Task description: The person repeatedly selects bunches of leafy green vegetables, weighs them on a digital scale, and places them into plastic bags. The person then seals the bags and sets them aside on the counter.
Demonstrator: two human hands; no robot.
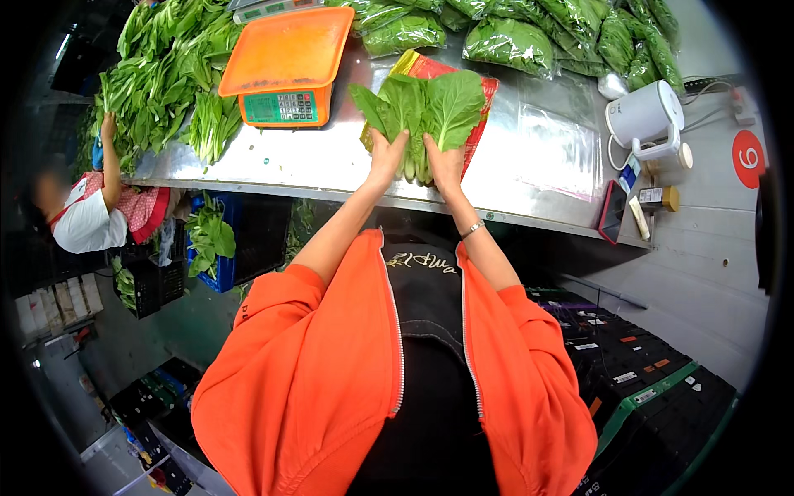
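A bunch of leafy greens (pixel 412 115) lies between my two hands, leaves pointing away from me and pale stems towards the table's near edge. My left hand (pixel 388 155) grips its left side, and my right hand (pixel 445 162) holds it from the right. Under the greens is a red and yellow printed plastic sheet or bag (pixel 434 65), mostly covered by the leaves. Just right of my hands, flat clear plastic bags (pixel 555 149) lie stacked on the metal table (pixel 310 158).
An orange digital scale (pixel 288 53) stands left of my hands, beside a large heap of loose greens (pixel 167 80). Bagged greens (pixel 512 46) are piled at the back. A white electric kettle (pixel 645 115) and a phone (pixel 613 212) sit at right. A co-worker (pixel 93 211) holds greens at far left.
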